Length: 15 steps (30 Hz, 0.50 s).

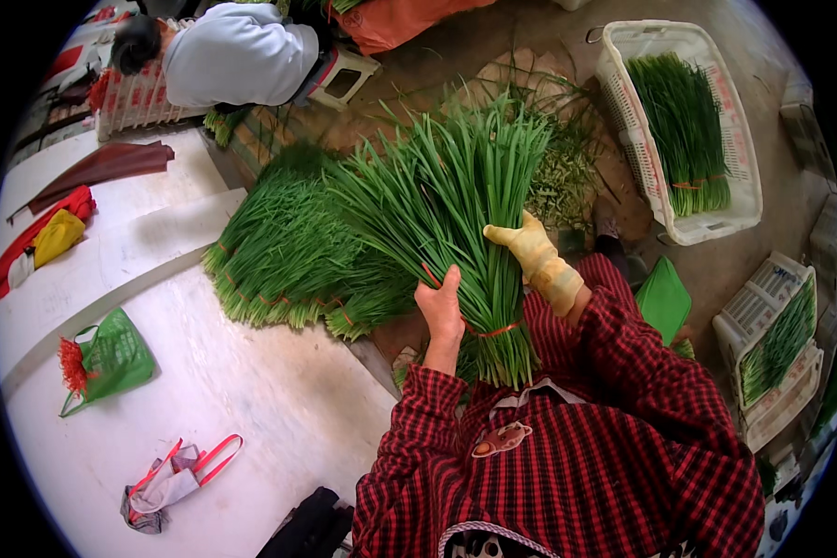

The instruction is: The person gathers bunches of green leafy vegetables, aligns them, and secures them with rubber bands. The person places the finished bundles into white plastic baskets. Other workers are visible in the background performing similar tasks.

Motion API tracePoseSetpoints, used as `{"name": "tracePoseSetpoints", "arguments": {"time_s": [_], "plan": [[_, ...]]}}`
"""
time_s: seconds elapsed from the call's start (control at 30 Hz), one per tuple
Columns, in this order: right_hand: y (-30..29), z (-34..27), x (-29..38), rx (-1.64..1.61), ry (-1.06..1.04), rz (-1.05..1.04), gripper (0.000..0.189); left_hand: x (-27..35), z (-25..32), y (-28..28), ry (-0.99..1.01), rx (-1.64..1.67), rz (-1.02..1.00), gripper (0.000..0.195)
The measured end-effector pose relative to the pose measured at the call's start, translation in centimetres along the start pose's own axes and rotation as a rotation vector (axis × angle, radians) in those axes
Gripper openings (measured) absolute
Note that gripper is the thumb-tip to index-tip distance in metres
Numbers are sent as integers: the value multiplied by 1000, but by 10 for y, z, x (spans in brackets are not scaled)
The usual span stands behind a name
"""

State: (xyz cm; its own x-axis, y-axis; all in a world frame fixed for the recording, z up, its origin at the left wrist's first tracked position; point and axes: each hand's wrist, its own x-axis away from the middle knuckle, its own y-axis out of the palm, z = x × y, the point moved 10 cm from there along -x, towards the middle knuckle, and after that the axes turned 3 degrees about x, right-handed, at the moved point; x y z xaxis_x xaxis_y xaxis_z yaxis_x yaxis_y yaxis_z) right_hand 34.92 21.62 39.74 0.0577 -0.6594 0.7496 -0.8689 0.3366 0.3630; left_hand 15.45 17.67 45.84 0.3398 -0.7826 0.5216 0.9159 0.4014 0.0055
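Observation:
A large fanned bunch of green garlic chives is upright in front of my chest, its pale cut ends low near my lap. A red band rings its lower stems. My bare left hand grips the left side just above that band, thumb up and fingers partly hidden by leaves. Beside the thumb shows a short red strip, perhaps another band. On the right side, my right hand in a yellowish glove clasps the leaves higher up, with its thumb across the front and its other fingers out of sight.
Banded chive bundles lie piled at the white table's far edge. A green bag with red bands sits on it. Right stand a white plastic crate of chives and another crate. A person sits hunched at upper left.

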Motion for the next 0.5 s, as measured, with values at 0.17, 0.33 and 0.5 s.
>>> {"name": "tracePoseSetpoints", "arguments": {"time_s": [0.17, 0.33, 0.5], "plan": [[0, 10, 5, -33, 81, -68, 49, 2, -8, -2, -21, 65, -43, 25], [22, -9, 22, 12, -26, -166, 65, 10, -8, -6, -32, -55, -28, 24], [22, -19, 30, 424, -86, -79, 110, 16, -3, -4, 59, -162, -24, 26]]}}
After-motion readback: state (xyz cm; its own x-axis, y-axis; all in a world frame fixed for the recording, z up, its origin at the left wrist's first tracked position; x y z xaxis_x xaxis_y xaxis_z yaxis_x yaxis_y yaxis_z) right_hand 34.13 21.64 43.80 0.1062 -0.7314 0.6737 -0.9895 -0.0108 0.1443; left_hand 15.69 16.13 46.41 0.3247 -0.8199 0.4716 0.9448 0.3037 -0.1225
